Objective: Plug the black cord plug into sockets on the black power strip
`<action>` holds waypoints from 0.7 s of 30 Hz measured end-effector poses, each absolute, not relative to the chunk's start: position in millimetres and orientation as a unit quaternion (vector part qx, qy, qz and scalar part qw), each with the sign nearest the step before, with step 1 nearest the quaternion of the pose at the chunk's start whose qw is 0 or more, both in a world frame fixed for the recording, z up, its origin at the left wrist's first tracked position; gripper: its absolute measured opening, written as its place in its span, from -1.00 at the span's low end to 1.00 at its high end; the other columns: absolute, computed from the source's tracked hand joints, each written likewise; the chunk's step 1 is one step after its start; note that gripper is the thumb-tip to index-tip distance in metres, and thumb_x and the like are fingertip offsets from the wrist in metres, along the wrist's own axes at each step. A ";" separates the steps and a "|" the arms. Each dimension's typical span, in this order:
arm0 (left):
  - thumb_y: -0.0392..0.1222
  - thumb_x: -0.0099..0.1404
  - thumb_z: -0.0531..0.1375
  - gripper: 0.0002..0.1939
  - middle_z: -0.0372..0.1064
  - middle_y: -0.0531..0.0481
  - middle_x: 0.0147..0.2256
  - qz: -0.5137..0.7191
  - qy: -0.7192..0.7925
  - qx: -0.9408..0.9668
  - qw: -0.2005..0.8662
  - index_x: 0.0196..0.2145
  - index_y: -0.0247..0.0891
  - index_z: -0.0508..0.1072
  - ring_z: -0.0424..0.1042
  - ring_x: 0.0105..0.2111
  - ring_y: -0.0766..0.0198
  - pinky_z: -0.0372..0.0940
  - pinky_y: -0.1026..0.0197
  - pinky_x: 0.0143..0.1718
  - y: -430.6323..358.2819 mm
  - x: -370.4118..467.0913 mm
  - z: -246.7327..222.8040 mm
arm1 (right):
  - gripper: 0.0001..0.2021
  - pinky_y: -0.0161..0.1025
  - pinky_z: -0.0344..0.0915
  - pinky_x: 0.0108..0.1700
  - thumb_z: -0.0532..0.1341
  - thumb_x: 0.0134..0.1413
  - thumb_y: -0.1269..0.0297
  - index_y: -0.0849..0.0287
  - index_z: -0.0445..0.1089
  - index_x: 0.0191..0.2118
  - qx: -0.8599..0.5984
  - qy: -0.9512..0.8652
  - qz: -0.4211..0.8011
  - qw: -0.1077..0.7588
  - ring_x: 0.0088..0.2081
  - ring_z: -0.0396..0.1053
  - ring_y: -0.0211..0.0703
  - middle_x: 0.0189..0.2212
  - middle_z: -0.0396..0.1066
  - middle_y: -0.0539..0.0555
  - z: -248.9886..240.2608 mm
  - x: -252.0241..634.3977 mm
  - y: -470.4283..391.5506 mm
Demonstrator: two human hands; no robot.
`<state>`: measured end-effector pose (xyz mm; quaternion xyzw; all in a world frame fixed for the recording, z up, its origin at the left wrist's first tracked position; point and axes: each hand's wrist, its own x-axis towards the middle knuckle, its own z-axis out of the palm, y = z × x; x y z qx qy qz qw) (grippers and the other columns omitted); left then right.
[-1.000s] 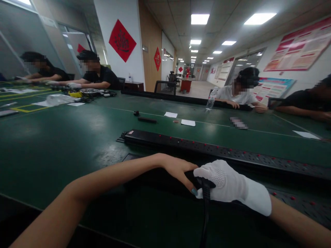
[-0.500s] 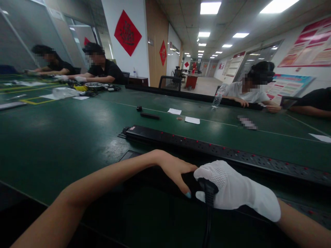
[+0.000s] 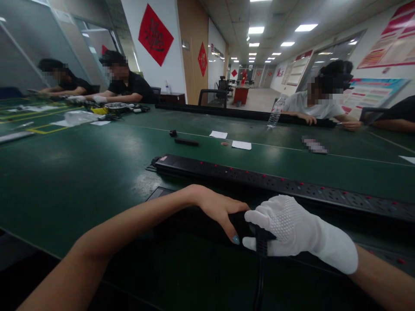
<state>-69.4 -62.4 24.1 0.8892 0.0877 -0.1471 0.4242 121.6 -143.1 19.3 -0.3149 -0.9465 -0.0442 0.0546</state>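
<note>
Since a moment ago my white-gloved right hand [image 3: 293,231] has edged up, fingers curled tight around the black plug [image 3: 262,242] whose black cable [image 3: 258,285] drops toward me. I see my bare left hand [image 3: 220,209] resting fingers-down, holding nothing, on the near long black power strip [image 3: 194,218] just beside it (fingertips almost touching the glove). Both sit on the dark green counter [image 3: 81,181], a second long black power strip with red switches [image 3: 275,183] lying behind.

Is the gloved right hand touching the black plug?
Touching. The head view shows the right hand with its fingers wrapped around the black plug.
</note>
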 end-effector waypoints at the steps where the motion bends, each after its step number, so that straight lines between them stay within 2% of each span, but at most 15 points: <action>1: 0.05 0.02 0.19 -0.22 0.06 -0.13 0.06 -0.151 0.093 0.886 0.428 0.12 -0.33 0.03 0.14 0.02 0.09 0.05 0.16 0.02 -62.5 -69.6 24.5 | -0.65 -0.30 -0.10 -0.53 -0.02 0.06 -0.04 0.13 0.31 -0.39 -0.309 -0.947 -0.063 0.056 -0.60 0.15 -0.33 -0.61 0.30 -0.03 19.5 121.7 -143.0; 9: 0.01 0.03 0.20 -0.25 0.06 -0.12 0.07 -0.146 0.079 0.879 0.447 0.10 -0.34 0.03 0.13 0.04 0.11 0.00 0.17 0.05 -62.5 -69.3 23.4 | -0.63 -0.29 -0.08 -0.55 -0.02 0.05 -0.01 0.16 0.35 -0.42 -0.299 -0.945 -0.122 0.061 -0.62 0.17 -0.30 -0.64 0.29 0.00 19.7 119.9 -142.4; 21: 0.04 0.03 0.19 -0.23 0.09 -0.14 0.06 -0.142 0.062 0.877 0.455 0.11 -0.37 0.03 0.15 0.03 0.10 0.03 0.15 0.04 -62.6 -69.1 22.0 | -0.67 -0.31 -0.03 -0.53 0.02 0.03 0.04 0.19 0.35 -0.42 -0.287 -0.946 -0.123 0.086 -0.60 0.17 -0.31 -0.64 0.30 -0.02 18.8 121.1 -141.9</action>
